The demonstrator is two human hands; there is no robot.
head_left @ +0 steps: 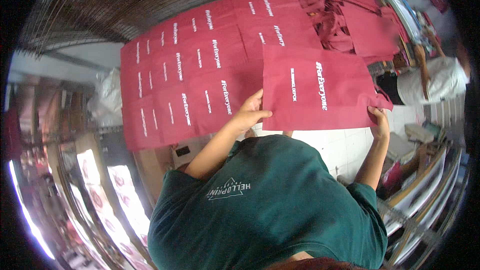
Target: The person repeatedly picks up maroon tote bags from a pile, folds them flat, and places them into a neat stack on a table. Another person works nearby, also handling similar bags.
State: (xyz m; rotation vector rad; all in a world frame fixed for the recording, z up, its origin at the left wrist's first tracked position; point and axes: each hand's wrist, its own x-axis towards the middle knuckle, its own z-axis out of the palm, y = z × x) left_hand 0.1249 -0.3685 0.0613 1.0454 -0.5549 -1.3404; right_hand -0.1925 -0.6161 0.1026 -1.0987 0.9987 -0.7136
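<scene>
A person (270,205) in a green T-shirt (280,230) holds out a printed red fabric piece (306,85), fingers of the left hand (251,112) clamped on its left edge and those of the right hand (379,121) on its right, near rows of similar red pieces (196,77) laid flat.

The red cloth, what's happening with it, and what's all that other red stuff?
A person in a green shirt is holding up the red cloth, with the left hand on its left edge and the right hand on its lower right corner. It has white printing. More red cloths with white printing lie spread out ahead, and a messy red pile sits beyond.
</scene>
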